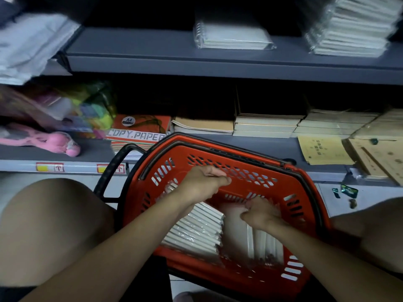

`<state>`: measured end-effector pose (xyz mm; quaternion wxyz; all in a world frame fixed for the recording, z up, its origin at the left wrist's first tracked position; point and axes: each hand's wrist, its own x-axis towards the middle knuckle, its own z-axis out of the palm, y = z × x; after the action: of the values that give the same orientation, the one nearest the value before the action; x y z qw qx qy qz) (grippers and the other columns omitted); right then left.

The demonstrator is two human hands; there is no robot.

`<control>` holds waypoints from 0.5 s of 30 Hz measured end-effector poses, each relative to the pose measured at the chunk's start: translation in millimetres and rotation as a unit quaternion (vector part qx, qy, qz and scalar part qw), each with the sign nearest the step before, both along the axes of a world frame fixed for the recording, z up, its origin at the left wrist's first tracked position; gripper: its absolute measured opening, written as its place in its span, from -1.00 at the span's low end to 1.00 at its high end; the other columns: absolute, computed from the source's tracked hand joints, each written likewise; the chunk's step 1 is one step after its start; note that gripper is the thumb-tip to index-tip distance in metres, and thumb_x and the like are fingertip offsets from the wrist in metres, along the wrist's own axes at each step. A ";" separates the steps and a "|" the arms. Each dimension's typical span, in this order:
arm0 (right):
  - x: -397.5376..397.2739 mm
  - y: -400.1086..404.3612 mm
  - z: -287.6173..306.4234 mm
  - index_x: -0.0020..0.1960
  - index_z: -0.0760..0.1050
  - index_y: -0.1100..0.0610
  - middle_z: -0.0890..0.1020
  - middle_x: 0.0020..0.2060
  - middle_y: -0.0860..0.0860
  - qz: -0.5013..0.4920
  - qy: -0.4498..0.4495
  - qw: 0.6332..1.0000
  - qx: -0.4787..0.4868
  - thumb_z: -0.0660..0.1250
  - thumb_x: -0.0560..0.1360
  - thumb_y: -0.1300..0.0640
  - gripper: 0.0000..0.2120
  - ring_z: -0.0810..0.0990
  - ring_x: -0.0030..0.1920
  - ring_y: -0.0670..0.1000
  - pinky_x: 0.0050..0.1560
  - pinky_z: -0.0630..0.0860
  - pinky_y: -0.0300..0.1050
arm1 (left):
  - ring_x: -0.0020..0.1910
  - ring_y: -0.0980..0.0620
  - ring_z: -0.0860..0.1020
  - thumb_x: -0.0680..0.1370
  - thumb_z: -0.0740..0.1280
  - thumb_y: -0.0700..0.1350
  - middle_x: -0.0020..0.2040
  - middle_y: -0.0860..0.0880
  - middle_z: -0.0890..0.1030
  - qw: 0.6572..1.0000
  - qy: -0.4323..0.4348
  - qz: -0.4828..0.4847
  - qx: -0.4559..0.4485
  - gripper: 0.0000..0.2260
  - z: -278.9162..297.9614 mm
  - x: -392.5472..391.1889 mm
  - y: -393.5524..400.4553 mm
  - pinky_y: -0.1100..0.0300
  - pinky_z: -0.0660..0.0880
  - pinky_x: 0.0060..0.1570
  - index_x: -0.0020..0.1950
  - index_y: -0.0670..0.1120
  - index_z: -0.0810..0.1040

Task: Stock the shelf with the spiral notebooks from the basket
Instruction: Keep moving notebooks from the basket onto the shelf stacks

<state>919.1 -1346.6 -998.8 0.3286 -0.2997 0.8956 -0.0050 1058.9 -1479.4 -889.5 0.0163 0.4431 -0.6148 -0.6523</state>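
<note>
A red plastic basket [246, 164] sits on the floor between my knees, against the lower shelf. Inside it lie several plastic-wrapped white spiral notebooks [196, 232], stacked on edge. My right hand [260, 213] is down in the basket, its fingers curled over the top edge of a blurred notebook [236, 223]. Over the basket's far side hovers my left hand [205, 182], fingers loosely curled and holding nothing. On the grey upper shelf [141, 51] rests a short stack of the same spiral notebooks [233, 35].
A taller stack of wrapped white pads [349, 29] stands on the upper shelf at right. The lower shelf holds a copy paper ream [139, 131], brown exercise books [266, 124], kraft envelopes [325, 150] and a pink toy [63, 143]. The black basket handle [113, 168] sticks out left.
</note>
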 end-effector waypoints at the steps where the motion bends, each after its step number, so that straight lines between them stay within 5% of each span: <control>1: -0.9 -1.9 4.7 -0.38 0.45 0.08 0.55 -0.36 -0.07 -0.004 -0.010 1.000 -0.003 0.39 0.40 0.08 -0.78 0.62 -0.17 0.01 -0.25 0.38 -0.28 | -0.23 0.09 0.55 0.50 0.48 -0.09 -0.14 -0.07 0.65 1.000 -0.003 0.004 -0.001 -0.83 -0.4 1.7 -1.1 0.29 0.48 -0.25 0.07 -0.07 0.66; 3: -1.0 -6.2 17.8 -0.41 0.43 0.14 0.51 -0.46 -0.05 0.005 -0.018 0.999 -0.030 0.38 0.37 0.17 -0.78 0.59 -0.31 -0.01 -0.39 0.37 -0.27 | -0.23 0.07 0.54 0.50 0.47 -0.09 -0.15 -0.08 0.64 1.000 -0.007 0.009 -0.003 -0.83 -1.7 5.7 -3.0 0.28 0.47 -0.26 0.07 -0.09 0.67; 6: -4.0 -11.5 54.4 -0.14 0.67 0.16 0.65 -0.35 -0.02 0.061 0.009 0.994 -0.094 0.41 0.37 0.15 -0.88 0.65 -0.26 -0.03 -0.18 0.54 -0.22 | -0.20 0.06 0.54 0.51 0.47 -0.09 -0.15 -0.06 0.64 1.000 -0.004 0.014 0.000 -0.86 -1.8 10.2 -5.4 0.27 0.47 -0.24 0.04 -0.08 0.67; 9: -15.7 -8.6 98.4 -0.15 0.67 0.18 0.66 -0.34 0.02 0.096 -0.006 0.978 -0.184 0.43 0.42 0.19 -0.93 0.68 -0.35 -0.02 -0.18 0.62 -0.10 | -0.19 0.10 0.56 0.51 0.46 -0.10 -0.19 0.02 0.64 1.000 0.003 0.016 -0.007 -0.90 -1.2 11.2 -7.9 0.28 0.49 -0.20 0.01 -0.05 0.67; 15: -35.6 15.9 163.2 0.05 0.68 0.17 0.69 -0.27 0.24 0.007 -0.117 0.925 -0.360 0.47 0.46 0.29 -0.82 0.72 -0.36 0.10 -0.33 0.64 -0.13 | -0.16 0.11 0.57 0.51 0.47 -0.13 -0.18 0.06 0.64 0.999 0.021 0.033 -0.028 -0.92 0.9 16.9 -7.0 0.31 0.44 -0.20 -0.02 -0.09 0.65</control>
<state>883.5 -1330.7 -835.6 0.3007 -0.4016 0.7866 -0.3601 1075.8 -1486.4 -888.5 0.0631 0.4491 -0.6170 -0.6431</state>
